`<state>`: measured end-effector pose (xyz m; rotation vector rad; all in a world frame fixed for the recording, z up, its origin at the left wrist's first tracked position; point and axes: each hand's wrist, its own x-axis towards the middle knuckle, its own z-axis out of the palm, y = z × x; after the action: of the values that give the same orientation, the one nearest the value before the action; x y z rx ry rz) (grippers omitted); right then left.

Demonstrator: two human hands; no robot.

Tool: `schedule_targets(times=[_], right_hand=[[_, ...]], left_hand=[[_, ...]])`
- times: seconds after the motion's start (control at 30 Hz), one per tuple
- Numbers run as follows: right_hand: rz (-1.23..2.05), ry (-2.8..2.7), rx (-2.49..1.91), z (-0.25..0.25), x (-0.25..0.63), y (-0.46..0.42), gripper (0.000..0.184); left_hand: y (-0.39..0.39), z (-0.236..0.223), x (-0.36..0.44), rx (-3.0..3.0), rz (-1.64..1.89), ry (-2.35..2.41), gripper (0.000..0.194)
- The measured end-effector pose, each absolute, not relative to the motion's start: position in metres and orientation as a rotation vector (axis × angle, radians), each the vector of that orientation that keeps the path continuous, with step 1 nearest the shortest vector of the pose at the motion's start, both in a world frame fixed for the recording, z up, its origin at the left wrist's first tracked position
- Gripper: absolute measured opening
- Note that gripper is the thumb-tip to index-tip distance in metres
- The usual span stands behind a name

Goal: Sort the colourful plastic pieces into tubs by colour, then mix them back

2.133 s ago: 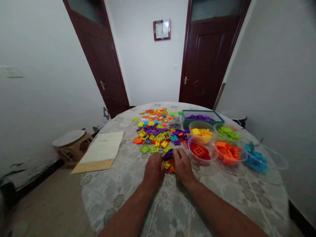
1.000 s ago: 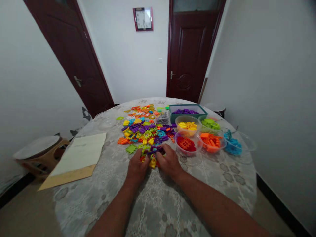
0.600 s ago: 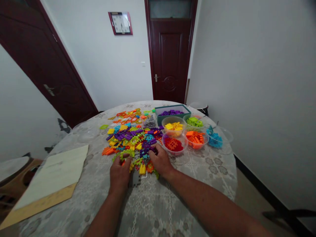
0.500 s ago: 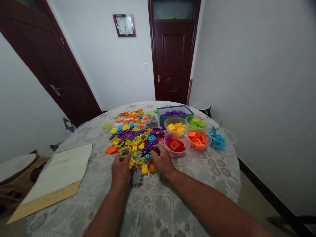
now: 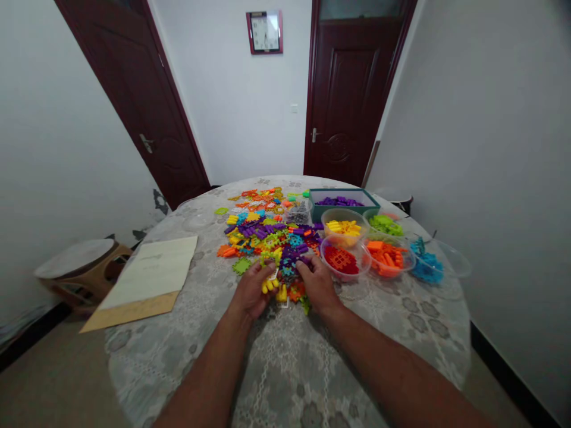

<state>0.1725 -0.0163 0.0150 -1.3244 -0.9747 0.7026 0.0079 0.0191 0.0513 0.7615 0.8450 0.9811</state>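
Palm partly turned up, my left hand (image 5: pixel 255 291) is curled around yellow plastic building pieces (image 5: pixel 269 286) at the near edge of a mixed pile. My right hand (image 5: pixel 320 284) is closed at the pile's right side, its thumb and fingers on a purple building piece (image 5: pixel 304 260); fingertip contact is partly hidden. Between the hands lie another yellow piece (image 5: pixel 282 293) and an orange gear-shaped piece (image 5: pixel 296 291). A lime green flat piece (image 5: pixel 242 266) lies left of the pile. The mixed pile (image 5: pixel 267 238) holds purple, yellow, green, blue and orange pieces.
Clear bowls hold red (image 5: pixel 341 260), orange (image 5: pixel 386 257), yellow (image 5: pixel 343 228), green (image 5: pixel 385 224) and blue pieces (image 5: pixel 426 261). Behind them stands a box (image 5: pixel 368 209) of purple pieces, beside a tub of grey pieces (image 5: pixel 298 212). Paper (image 5: pixel 151 267) lies on the table's left, near a stool (image 5: pixel 80 261).
The view has swung left. My left hand has rolled palm-up with yellow pieces in it, and the grey flat piece beside it is out of sight. My right hand stays at the purple pieces.
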Motion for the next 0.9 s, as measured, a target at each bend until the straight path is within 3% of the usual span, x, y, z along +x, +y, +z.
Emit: schedule_targets(times=[0.33, 0.53, 0.77, 0.9], right_hand=[[0.635, -1.108, -1.373, 0.032, 0.169, -0.030, 0.025], [0.502, -1.400, -1.468, 0.079, 0.191, -0.046, 0.030], [0.970, -1.720, -1.477, 0.123, 0.250, -0.056, 0.009], [0.991, -1.643, -1.512, 0.128, 0.298, -0.029, 0.026]], left_hand=[[0.025, 0.046, 0.010, 0.774, 1.010, 0.891, 0.037], [0.030, 0.043, 0.007, 0.760, 1.061, 0.944, 0.038], [0.035, 0.032, 0.011, 0.875, 1.135, 0.952, 0.042], [0.040, 0.029, 0.009, 0.947, 1.171, 1.028, 0.044]])
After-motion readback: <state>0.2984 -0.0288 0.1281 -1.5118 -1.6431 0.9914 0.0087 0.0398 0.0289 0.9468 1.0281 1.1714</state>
